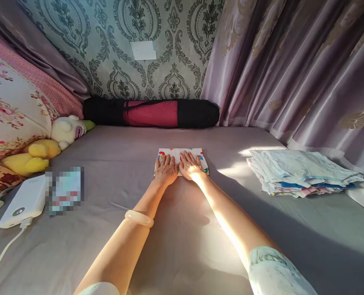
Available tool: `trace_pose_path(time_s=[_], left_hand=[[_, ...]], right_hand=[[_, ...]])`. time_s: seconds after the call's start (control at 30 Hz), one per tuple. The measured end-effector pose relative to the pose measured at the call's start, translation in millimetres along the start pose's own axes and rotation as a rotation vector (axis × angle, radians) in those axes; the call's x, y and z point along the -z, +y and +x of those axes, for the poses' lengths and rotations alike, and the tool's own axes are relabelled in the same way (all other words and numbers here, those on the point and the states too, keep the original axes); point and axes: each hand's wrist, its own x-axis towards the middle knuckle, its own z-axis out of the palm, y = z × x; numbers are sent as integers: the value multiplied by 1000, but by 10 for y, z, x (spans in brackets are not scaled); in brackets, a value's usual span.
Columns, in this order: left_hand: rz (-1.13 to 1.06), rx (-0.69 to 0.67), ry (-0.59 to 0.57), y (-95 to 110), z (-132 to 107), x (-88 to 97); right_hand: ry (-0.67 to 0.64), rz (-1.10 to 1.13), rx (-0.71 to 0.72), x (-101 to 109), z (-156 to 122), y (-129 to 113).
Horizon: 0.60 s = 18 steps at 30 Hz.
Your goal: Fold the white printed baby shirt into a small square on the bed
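A small folded white cloth (176,151) with coloured spots lies on the grey bed sheet (182,229), straight ahead of me. My left hand (166,169) rests flat on its left half, fingers spread and pointing away. On the right half lies my right hand (190,164), palm down with fingers stretched out. The two thumbs nearly meet at the middle. Both hands cover much of the cloth, and a green patterned edge shows at its lower right corner. Neither hand grips anything. A pale bangle (139,218) circles my left forearm.
To the right sits a stack of folded cloths (305,170) beside the curtain (277,73). A black and red rolled bag (151,113) lies along the wall. At left are a white power bank (24,200) with a cable, a blurred packet (67,190) and plush toys (43,149).
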Motion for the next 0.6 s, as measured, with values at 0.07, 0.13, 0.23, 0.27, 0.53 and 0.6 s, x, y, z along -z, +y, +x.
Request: trace_pose_path(time_s=[0.07, 0.13, 0.23, 0.27, 0.53, 0.6], left_hand=[[-4, 9, -3, -6, 6, -8], [-14, 13, 4, -1, 4, -3], [-23, 2, 45, 8, -18, 23], [-26, -1, 61, 8, -28, 33], [-19, -16, 62, -38, -49, 16], [-11, -18, 53, -47, -44, -1]], right_hand=[[-13, -19, -13, 7, -2, -8], [-15, -30, -17, 24, -1, -22], [-31, -21, -7, 57, 24, -16], [-34, -12, -5, 69, 40, 2], [50, -65, -108, 53, 174, 282], [8, -68, -121, 12, 181, 304]])
